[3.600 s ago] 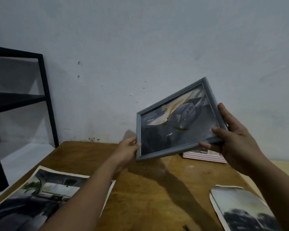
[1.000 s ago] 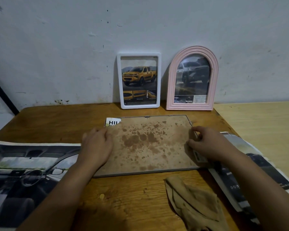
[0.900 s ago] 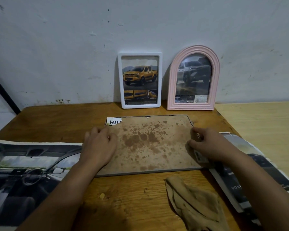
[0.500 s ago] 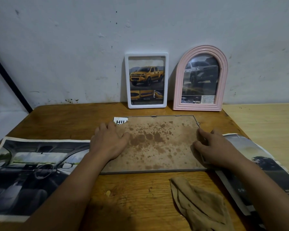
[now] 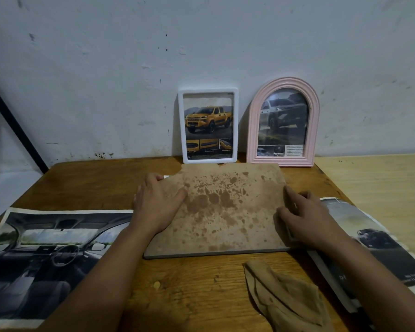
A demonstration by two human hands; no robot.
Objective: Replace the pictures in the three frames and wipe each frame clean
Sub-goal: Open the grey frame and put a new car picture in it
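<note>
Frame (image 5: 216, 252) lies face-down, stained board backing up; left hand (image 5: 157, 207) flat, right hand (image 5: 304, 221) fingers curled at its edge.

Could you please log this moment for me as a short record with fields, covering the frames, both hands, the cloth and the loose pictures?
frame in work: grey frame face down on the wooden table, stained backing board up
left hand: flat on the board's left side
right hand: fingers at the board's right edge
standing frames: white frame, pink arched frame, against the wall
cloth: tan cloth, untouched, near the table's front edge
loose pictures: interior print on the left, car print on the right
</note>
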